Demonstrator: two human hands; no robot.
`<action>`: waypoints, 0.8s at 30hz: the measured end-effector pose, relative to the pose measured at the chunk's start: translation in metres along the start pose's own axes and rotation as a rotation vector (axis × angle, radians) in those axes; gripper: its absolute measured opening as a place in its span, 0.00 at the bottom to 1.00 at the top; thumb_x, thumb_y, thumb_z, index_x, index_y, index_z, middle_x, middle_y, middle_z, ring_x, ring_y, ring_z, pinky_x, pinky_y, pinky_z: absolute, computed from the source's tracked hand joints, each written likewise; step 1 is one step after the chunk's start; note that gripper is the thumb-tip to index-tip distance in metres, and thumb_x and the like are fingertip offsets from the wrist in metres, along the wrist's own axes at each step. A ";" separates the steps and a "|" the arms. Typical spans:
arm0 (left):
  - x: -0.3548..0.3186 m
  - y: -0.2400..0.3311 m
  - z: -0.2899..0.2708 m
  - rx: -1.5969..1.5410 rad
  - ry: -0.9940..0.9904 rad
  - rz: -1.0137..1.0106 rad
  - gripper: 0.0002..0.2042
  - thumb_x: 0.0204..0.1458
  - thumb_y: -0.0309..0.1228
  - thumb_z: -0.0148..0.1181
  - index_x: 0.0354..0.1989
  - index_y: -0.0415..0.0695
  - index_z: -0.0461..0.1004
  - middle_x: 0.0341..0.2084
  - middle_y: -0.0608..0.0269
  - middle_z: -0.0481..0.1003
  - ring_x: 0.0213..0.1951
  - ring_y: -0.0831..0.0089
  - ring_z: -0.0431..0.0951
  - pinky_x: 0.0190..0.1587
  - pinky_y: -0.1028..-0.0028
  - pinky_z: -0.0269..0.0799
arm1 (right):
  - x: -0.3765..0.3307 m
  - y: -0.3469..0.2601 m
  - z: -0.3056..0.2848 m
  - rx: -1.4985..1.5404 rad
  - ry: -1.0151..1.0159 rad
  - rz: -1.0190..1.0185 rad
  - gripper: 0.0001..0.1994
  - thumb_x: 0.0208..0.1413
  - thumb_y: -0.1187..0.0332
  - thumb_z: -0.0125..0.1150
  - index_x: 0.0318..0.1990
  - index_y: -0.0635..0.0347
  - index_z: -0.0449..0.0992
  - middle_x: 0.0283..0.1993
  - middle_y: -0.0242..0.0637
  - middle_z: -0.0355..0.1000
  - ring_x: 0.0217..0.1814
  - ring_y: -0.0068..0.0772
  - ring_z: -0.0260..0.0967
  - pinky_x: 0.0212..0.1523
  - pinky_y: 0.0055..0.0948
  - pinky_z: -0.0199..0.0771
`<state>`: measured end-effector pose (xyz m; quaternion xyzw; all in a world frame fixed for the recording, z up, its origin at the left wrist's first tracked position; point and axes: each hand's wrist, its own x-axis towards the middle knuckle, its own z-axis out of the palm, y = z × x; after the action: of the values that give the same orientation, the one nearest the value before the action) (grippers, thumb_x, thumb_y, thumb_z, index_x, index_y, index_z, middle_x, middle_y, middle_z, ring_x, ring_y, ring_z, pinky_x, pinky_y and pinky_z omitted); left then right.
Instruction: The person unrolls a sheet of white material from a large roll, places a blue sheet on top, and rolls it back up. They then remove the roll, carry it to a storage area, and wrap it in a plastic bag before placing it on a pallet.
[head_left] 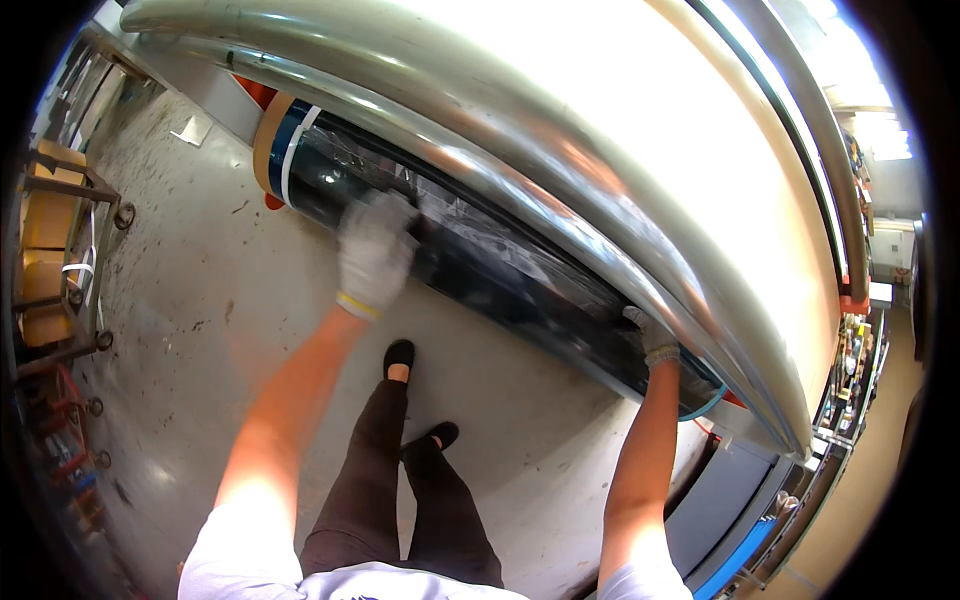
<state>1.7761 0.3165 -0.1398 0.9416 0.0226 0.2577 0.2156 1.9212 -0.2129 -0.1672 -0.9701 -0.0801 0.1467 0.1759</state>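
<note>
1. Dark film roll [480, 250] lies just below the steel roller [560, 180]. Left hand [372, 255], gloved, is laid flat on it, fingers spread but blurred.
2. Right hand [652, 338] is curled at the roll's right end beneath the roller; finger state cannot be told.
3. Risk judged: fingers nipped between roll and roller.
4. Cart [60, 250], well left of the roll, holds brown boxes.

Brown cardboard boxes [42, 215] stacked on wheeled metal cart [95, 190], far left. White paper sheet [192, 130] flat on floor, upper left.
</note>
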 end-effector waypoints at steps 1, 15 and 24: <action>-0.010 0.027 0.011 0.069 -0.191 0.066 0.26 0.50 0.37 0.61 0.59 0.47 0.68 0.60 0.56 0.65 0.66 0.57 0.59 0.69 0.55 0.47 | 0.003 0.004 0.006 0.050 0.042 -0.024 0.29 0.47 0.48 0.69 0.52 0.59 0.75 0.57 0.43 0.72 0.60 0.43 0.65 0.61 0.37 0.61; 0.009 0.062 0.047 0.533 -0.370 -0.055 0.41 0.53 0.50 0.57 0.71 0.42 0.48 0.70 0.53 0.49 0.72 0.58 0.45 0.70 0.57 0.41 | -0.099 -0.182 0.080 -0.075 0.394 -0.180 0.35 0.56 0.52 0.56 0.68 0.61 0.57 0.73 0.47 0.48 0.77 0.50 0.39 0.73 0.55 0.34; 0.009 0.062 0.050 0.632 -0.411 -0.054 0.41 0.54 0.47 0.57 0.71 0.40 0.46 0.71 0.53 0.47 0.72 0.58 0.45 0.70 0.60 0.44 | -0.130 0.065 0.020 -0.467 0.512 0.262 0.42 0.61 0.41 0.42 0.70 0.68 0.46 0.76 0.51 0.39 0.79 0.52 0.28 0.74 0.54 0.24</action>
<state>1.8042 0.2419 -0.1482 0.9928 0.0821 0.0378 -0.0790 1.7985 -0.2937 -0.1758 -0.9914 0.0598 -0.1016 -0.0561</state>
